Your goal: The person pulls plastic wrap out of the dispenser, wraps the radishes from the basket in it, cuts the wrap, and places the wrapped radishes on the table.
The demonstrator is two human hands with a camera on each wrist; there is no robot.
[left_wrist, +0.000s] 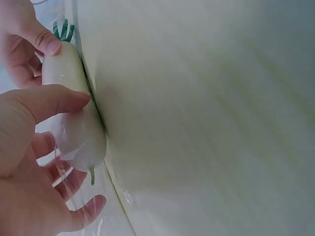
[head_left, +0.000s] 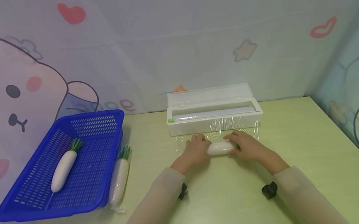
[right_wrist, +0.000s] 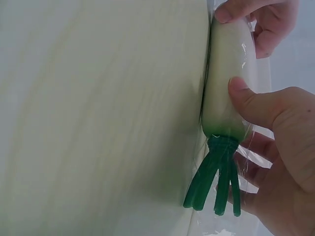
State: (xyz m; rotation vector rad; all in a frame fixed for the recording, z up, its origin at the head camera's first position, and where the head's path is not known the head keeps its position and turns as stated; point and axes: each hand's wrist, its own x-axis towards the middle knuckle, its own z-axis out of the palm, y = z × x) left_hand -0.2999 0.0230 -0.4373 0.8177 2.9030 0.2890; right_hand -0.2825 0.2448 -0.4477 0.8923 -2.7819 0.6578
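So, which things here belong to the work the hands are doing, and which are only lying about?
In use:
- white toy radish with green leaves, held at both ends
- left hand and right hand
- clear plastic film pulled out under the radish
- white plastic film dispenser box, lid open

Lying about:
- blue plastic basket with a bare radish
- wrapped radish beside the basket

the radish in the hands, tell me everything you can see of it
The white radish looks like a smooth plastic toy with dark green leaf stalks at one end. It lies on its side on the yellow-green table, before the cling film dispenser. Clear film covers it. The left hand and right hand grip its ends.
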